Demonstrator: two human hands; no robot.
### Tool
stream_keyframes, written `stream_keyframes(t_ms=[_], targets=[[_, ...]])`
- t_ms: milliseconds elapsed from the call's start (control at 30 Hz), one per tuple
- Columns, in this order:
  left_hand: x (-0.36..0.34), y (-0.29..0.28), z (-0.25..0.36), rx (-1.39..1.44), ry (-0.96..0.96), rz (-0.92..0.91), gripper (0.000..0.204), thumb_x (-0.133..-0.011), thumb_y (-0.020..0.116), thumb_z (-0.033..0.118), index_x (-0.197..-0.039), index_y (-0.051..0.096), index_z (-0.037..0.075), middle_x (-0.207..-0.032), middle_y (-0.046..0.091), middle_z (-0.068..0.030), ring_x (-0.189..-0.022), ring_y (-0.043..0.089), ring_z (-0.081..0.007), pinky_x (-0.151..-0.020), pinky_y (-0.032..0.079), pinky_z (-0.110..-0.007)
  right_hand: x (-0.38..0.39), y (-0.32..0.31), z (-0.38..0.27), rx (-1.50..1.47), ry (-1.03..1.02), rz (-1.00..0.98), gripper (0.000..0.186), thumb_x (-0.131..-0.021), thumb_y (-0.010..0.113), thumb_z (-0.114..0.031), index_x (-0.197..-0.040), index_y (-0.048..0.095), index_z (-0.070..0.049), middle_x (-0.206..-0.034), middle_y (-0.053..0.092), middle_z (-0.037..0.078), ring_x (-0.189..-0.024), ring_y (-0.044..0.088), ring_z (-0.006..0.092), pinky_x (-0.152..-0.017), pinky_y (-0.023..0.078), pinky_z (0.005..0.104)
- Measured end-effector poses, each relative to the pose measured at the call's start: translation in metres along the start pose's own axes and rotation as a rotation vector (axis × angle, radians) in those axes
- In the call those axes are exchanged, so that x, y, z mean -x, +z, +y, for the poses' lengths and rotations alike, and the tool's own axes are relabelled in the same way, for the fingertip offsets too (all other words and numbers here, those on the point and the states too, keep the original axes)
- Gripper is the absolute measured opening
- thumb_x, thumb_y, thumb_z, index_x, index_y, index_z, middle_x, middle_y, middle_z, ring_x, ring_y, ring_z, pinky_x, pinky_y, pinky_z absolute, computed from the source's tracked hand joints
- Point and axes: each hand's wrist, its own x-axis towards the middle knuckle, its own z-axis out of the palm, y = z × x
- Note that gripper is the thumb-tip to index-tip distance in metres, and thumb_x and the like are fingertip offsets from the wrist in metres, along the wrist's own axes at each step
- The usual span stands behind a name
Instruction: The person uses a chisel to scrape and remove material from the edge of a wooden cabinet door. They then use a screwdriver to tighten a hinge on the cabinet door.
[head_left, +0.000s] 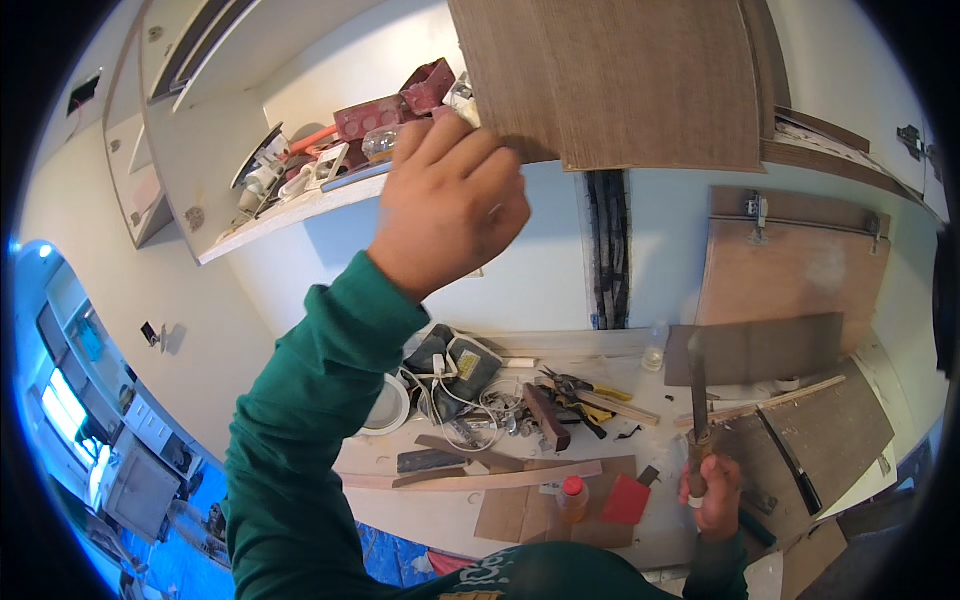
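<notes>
My left hand (450,200) is raised in front of the open wall cabinet, its fingers curled toward the palm. Anything inside those fingers is hidden from this view. Low on the right, my right hand (718,492) grips a chisel (699,395) by its wooden handle. The long flat metal blade points up and away from me, over the bench. Just right of that hand, a black-handled tool with a thin blade (788,460) lies on a brown board (840,440). A red sheet (626,499) and a red-capped bottle (572,499) sit to its left.
Red boxes (372,118) and mixed fittings crowd the cabinet shelf (300,215). A wooden cabinet door (650,80) hangs overhead. Pliers (575,388), a grey power tool (470,365), a cable and wood strips (500,478) cover the bench. Hinged panels (790,270) lean against the wall.
</notes>
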Motion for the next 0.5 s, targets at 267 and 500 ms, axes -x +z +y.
stream_keyframes(t_ms=[267, 500], targets=[[0.050, -0.015, 0.038, 0.472, -0.093, -0.566, 0.016, -0.077, 0.077, 0.010, -0.079, 0.062, 0.009, -0.077, 0.058, -0.0067, -0.078, 0.056, -0.0293, -0.071, 0.040, -0.041, 0.004, 0.006, 0.003, -0.071, 0.051, -0.032, 0.056, -0.098, 0.066, -0.049, -0.099, 0.067, 0.007, -0.075, 0.062, 0.010, -0.057, 0.058, 0.0182, -0.053, 0.046, 0.0317], [0.100, -0.016, 0.084, 0.742, -0.055, -0.733, 0.042, -0.079, 0.075, 0.005, -0.119, 0.063, 0.005, -0.115, 0.061, -0.0153, -0.102, 0.060, -0.0345, -0.086, 0.048, -0.043, 0.002, 0.029, 0.000, -0.334, -0.008, -0.269, 0.059, -0.098, 0.066, -0.050, -0.124, 0.056, 0.002, -0.084, 0.065, 0.013, -0.076, 0.064, 0.0205, -0.071, 0.051, 0.0362]])
